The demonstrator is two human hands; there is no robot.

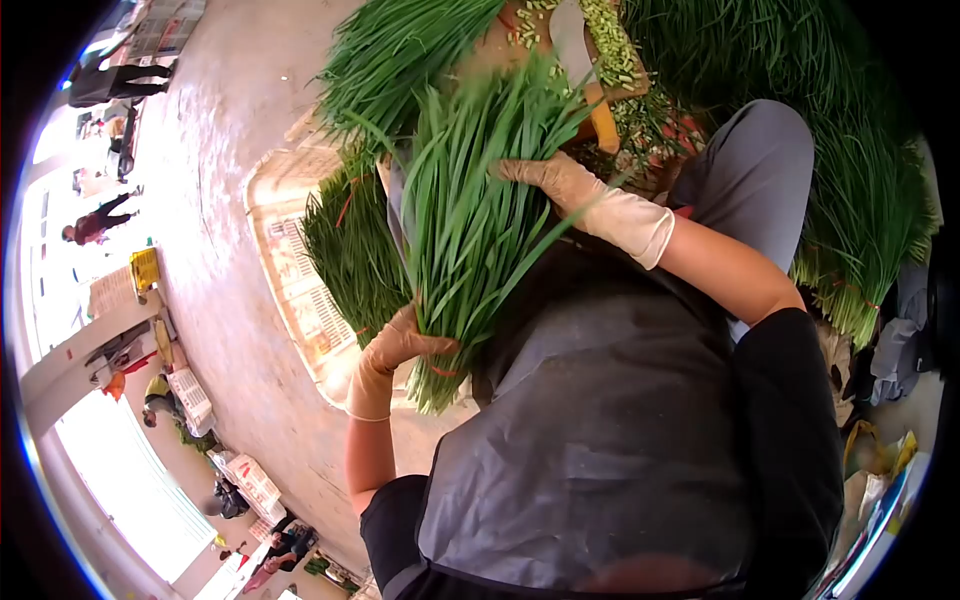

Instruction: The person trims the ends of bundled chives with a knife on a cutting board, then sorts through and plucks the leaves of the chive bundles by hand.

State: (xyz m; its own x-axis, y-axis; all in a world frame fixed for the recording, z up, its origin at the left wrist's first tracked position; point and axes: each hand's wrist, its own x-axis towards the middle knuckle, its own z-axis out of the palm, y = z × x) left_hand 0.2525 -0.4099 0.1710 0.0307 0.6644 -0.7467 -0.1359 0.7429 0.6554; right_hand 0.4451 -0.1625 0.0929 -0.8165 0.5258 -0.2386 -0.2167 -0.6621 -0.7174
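Note:
A bunch of garlic chives (480, 210) lies across my front, its long green leaves pointing away and its pale cut ends near my lap. My gloved left hand (392, 352) is closed round the stem end, close to a red band there. Higher up, my gloved right hand (565, 188) grips the leaves from the right side. Beyond it, a knife (600, 120) with a yellow-brown handle rests on a board, its broad blade beside chopped pale stem ends (612, 45). Another bunch of chives (400, 60) lies on the far left of the board.
A pale plastic crate (275, 260) on the concrete floor (225, 200) at my left holds a banded bunch (350, 240). Large piles of chives (850, 200) stand at my right, past my bent knee (760, 150). Other people and crates are farther off at the left.

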